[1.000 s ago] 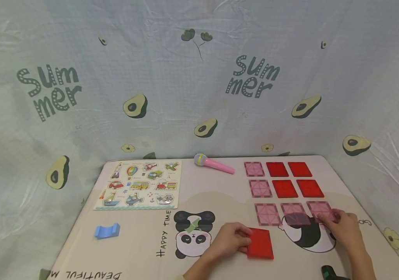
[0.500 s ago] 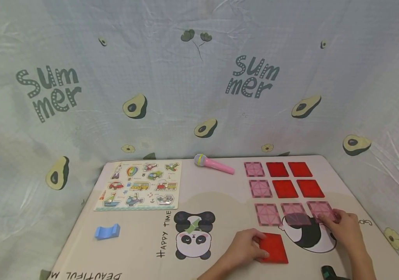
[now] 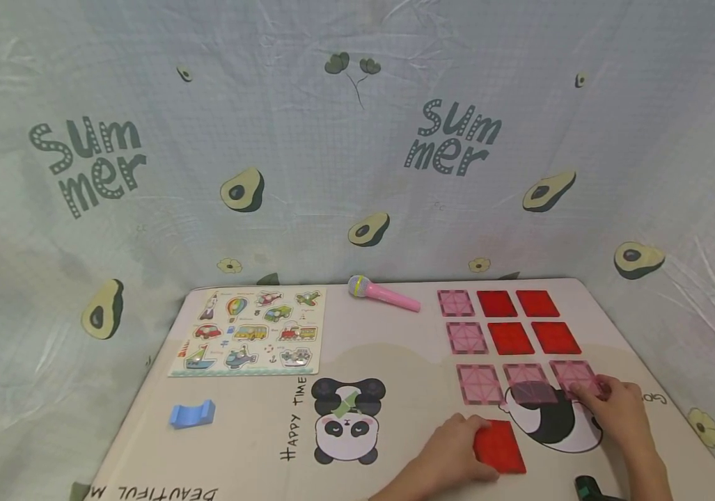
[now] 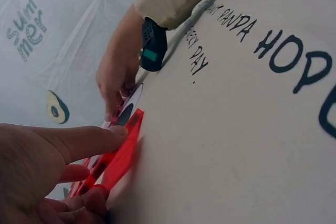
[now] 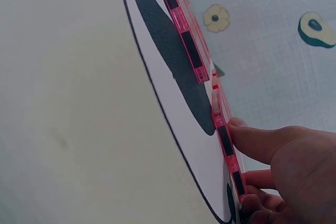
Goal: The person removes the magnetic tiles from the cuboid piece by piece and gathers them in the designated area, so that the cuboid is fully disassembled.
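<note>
My left hand [image 3: 454, 452] pinches a red square magnetic tile [image 3: 500, 447] by its left side, near the table's front. In the left wrist view the thumb lies along the top of this red tile [image 4: 125, 156], and the other fingers are under or beside it, partly hidden. My right hand [image 3: 622, 410] grips a pink see-through magnetic tile [image 3: 570, 374] at the right end of the front row. In the right wrist view the thumb and fingers sit at the edges of that pink tile [image 5: 229, 153]. Behind are rows of pink tiles [image 3: 466, 338] and red tiles [image 3: 511, 338].
A picture puzzle board [image 3: 247, 332] lies at the back left, with a pink toy microphone [image 3: 388, 296] to its right. A blue curved block [image 3: 192, 415] is at the left. The table [image 3: 250, 431] bears printed pandas; a patterned cloth [image 3: 307, 139] hangs behind it.
My left hand has moved right and slightly toward the front with the red tile. My right hand and the rows of tiles stay where they were.
</note>
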The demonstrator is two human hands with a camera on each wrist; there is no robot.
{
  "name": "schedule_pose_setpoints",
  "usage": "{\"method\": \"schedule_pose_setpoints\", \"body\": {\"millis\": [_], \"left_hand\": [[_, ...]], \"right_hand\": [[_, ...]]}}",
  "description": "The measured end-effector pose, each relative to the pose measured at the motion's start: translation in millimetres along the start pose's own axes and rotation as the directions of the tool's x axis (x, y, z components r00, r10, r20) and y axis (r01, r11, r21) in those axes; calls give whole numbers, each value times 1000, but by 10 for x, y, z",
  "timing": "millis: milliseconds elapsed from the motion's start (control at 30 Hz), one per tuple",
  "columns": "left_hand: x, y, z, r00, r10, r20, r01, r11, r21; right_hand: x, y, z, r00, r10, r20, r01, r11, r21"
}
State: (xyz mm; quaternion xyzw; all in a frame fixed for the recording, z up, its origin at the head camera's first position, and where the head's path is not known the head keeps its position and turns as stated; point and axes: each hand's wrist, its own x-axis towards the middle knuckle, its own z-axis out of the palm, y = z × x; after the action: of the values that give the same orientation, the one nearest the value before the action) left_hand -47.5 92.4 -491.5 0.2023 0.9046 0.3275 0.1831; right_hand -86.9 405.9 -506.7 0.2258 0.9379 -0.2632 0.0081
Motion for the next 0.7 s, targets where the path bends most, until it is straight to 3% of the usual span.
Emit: {"method": "schedule_pose_setpoints", "body": {"millis": [100, 367, 567, 700], "left_hand": [[9, 31, 26, 1000, 7, -8, -7, 997, 76], [31, 68, 54, 999, -27, 40, 19, 982, 190], [24, 76, 49, 999, -15, 42, 6, 978, 210], [13, 84, 32, 998, -23, 53, 13, 983, 183]], "right_hand": [[-8, -15, -5, 1000, -3, 0, 3, 1000, 3], [-10, -38, -11, 1000, -4, 3, 4, 1000, 3], [-13, -60, -22, 1000, 19, 19, -19, 1000, -2], [-8, -87, -69, 1000, -7, 6, 8, 1000, -25]]}}
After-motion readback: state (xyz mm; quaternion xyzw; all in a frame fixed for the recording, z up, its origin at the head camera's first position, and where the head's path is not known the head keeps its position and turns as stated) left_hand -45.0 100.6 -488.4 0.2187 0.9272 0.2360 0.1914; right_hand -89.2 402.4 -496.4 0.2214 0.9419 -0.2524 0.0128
